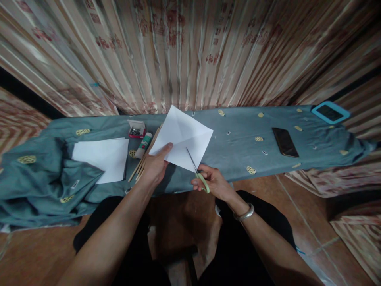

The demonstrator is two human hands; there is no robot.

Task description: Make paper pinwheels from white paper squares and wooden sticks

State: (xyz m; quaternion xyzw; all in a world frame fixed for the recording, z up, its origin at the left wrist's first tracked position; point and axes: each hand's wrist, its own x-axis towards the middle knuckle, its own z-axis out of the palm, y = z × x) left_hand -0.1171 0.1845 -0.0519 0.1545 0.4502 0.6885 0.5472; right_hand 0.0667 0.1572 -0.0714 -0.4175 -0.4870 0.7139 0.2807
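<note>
A white sheet of paper (183,133) with faint crease lines is held up at a tilt over the cloth. My left hand (157,163) grips its lower left corner, the thumb lying on top. In my right hand (214,182) is a pair of scissors (203,182) with light green handles, the fingers closed around them. The scissor blades point up and left, at the paper's lower right corner, with one blade lying over the sheet. The other blade is hidden, probably behind the paper.
A green patterned cloth (238,151) covers the long narrow table. Left of the paper are thin wooden sticks (139,169), a glue stick (144,145), a small open box (137,130) of metal pieces and a paper stack (104,157). Rightward lie a phone (285,142) and a blue-framed device (330,112).
</note>
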